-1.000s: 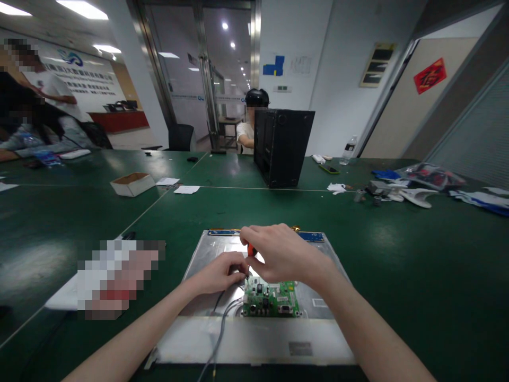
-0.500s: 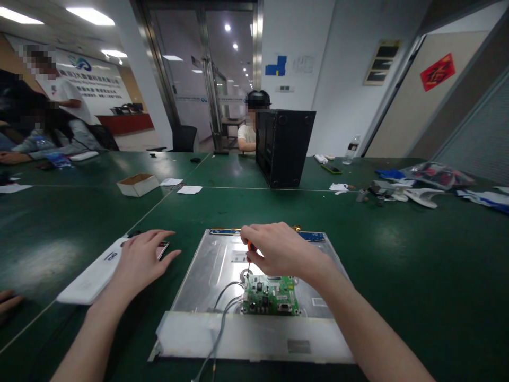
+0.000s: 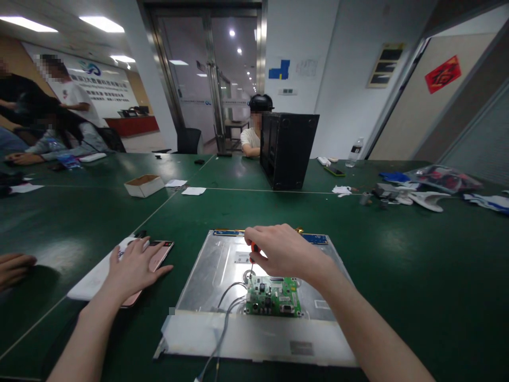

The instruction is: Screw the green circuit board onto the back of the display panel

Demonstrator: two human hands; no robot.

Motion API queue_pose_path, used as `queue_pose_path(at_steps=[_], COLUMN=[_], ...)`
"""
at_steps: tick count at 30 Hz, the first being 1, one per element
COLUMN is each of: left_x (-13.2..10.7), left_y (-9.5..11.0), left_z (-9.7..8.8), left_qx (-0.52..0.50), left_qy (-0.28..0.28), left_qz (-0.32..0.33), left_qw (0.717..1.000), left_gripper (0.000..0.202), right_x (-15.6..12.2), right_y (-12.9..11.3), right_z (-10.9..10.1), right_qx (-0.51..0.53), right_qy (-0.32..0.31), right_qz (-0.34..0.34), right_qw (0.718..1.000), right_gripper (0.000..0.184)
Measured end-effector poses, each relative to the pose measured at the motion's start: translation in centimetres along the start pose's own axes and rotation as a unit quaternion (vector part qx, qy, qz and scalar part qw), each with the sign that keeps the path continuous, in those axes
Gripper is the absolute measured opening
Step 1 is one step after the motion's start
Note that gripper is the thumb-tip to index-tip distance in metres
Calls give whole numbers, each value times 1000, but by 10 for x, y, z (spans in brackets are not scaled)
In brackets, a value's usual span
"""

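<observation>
My right hand (image 3: pixel 288 249) is closed round a small screwdriver (image 3: pixel 254 248) with a red-orange and black handle. Its thin shaft points down to the upper left corner of a green circuit board (image 3: pixel 273 296); whether the tip sits in a screw is too small to tell. The board lies on the metal back of a flat display panel (image 3: pixel 210 276), with grey cables (image 3: pixel 226 323) running from its left side. Left of the panel, my left hand (image 3: pixel 135 268) lies with spread fingers over a pink phone (image 3: pixel 162 254) and a white flat case (image 3: pixel 90 280), partly covering both.
Another person's hand (image 3: pixel 16 269) rests at the left edge. Further back stand an open white box (image 3: pixel 145 187), paper slips (image 3: pixel 194 191) and a tall black computer case (image 3: pixel 292 154), with a person (image 3: pixel 250 139) behind it. Assorted parts (image 3: pixel 397 193) lie at the right.
My left hand has lowered and flattened over the phone, more of which shows. The other person's hand reaches further in from the left. My right hand keeps the screwdriver at the same board corner.
</observation>
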State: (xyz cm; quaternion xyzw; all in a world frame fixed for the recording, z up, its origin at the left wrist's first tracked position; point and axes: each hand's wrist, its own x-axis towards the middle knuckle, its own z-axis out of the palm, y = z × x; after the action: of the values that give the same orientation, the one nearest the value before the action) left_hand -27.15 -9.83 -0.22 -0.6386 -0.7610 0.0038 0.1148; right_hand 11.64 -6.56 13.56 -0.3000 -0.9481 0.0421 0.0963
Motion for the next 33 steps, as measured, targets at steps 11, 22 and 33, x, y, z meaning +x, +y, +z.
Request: queue_pose_path(at_steps=[11,22,33], left_x=[7,5,-12], left_y=[-8,-7,56], left_z=[6,10,-43], left_qx=[-66,-42,-78], left_qy=[-11,-6,72], left_qz=[20,20,66], left_qw=[998,999,992], left_gripper=[73,86,53], right_x=[-1,-2,-2], right_y=[-2,-3,-3], right_z=[-2,-3,-3], right_qx=[5,8,0], right_qy=[-10,-13,-10], right_qz=[-1,0,3], right_qw=[1000,1000,1000], right_gripper=[8,10,9])
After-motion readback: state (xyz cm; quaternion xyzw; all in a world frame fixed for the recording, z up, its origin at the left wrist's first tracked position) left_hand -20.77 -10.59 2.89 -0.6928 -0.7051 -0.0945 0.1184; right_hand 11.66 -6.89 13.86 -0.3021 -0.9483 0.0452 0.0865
